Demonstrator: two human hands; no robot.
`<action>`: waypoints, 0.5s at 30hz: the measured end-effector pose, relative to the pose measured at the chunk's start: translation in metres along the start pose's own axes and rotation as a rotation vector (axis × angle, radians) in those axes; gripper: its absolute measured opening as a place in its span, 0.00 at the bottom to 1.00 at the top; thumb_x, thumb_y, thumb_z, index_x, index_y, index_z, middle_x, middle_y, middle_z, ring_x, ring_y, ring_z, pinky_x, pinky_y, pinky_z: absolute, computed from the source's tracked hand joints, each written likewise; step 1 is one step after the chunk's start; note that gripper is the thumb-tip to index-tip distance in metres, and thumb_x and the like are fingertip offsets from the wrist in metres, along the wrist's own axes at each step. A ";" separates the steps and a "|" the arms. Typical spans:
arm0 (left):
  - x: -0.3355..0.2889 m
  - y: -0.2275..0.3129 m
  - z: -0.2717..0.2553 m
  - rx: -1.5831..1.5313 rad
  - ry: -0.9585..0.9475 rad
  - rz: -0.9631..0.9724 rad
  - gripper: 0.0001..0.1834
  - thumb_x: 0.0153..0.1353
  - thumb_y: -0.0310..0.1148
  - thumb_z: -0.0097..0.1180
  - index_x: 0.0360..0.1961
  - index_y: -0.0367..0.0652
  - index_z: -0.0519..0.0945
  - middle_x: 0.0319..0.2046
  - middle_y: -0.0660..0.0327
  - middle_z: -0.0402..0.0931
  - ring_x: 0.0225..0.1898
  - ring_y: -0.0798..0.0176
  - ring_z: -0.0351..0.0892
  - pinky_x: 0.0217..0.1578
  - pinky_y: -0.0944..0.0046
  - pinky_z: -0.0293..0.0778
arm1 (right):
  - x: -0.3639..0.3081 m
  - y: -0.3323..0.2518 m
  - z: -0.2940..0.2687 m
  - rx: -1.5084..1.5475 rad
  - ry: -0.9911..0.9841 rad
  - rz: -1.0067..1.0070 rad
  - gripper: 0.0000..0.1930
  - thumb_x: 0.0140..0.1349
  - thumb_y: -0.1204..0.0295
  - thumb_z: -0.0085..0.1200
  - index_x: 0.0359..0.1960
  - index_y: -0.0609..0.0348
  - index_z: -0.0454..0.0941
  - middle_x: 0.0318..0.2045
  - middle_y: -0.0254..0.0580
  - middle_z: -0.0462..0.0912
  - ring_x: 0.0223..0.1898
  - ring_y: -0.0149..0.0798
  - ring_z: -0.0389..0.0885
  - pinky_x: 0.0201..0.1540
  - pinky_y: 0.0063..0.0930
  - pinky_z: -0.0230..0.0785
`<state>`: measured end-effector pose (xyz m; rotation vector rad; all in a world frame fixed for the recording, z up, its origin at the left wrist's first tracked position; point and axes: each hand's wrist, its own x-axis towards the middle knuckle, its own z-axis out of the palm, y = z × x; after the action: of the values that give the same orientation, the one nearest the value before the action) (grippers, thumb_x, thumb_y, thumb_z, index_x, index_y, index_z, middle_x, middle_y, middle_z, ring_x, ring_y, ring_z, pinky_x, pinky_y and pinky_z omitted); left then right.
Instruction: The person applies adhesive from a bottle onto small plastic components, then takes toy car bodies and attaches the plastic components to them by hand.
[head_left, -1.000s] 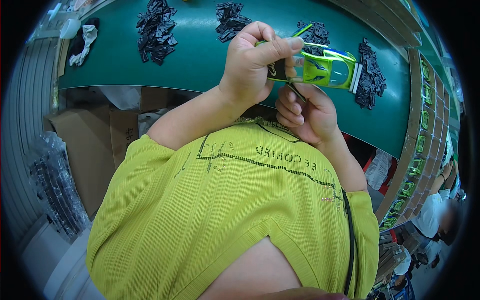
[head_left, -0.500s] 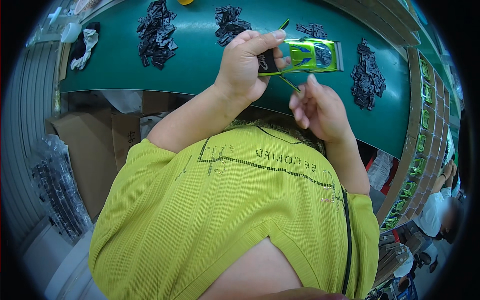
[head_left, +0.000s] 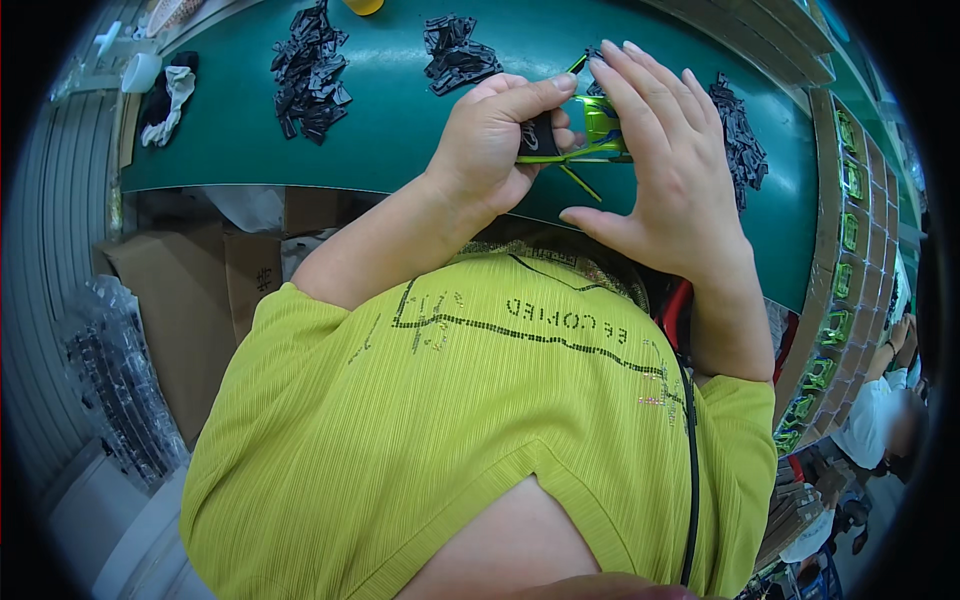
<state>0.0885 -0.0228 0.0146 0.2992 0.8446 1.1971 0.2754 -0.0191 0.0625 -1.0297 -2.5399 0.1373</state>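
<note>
My left hand (head_left: 492, 130) is closed around one end of a bright green toy car body (head_left: 598, 122) above the table. A black panel (head_left: 537, 136) shows between its fingers. Both thin green-and-black doors of the car stand out from its sides; the near door (head_left: 580, 183) points down towards me. Fingers apart and palm flat, my right hand (head_left: 668, 160) is over the car's other end and hides it. Whether that hand touches the car I cannot tell.
On the green table (head_left: 390, 140) lie piles of small black parts, one at the left (head_left: 310, 75), one in the middle (head_left: 458, 55) and one at the right (head_left: 738, 140). A partitioned carton (head_left: 850, 270) with green car bodies stands along the right edge. A cloth (head_left: 172, 100) lies far left.
My right hand has moved up and away from beside the near door, its fingers spreading out over the car's far end. The left hand keeps its hold on the car.
</note>
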 end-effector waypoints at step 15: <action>0.011 0.007 0.002 0.289 -0.082 0.011 0.17 0.64 0.40 0.64 0.28 0.46 0.69 0.25 0.60 0.77 0.24 0.69 0.76 0.25 0.70 0.73 | 0.005 0.013 0.000 0.156 -0.037 0.068 0.52 0.37 0.62 0.73 0.68 0.61 0.60 0.61 0.55 0.69 0.57 0.55 0.73 0.57 0.42 0.64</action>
<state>0.0868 -0.0095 0.0158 0.5848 0.9449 1.0645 0.2804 -0.0067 0.0612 -1.0614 -2.4820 0.3704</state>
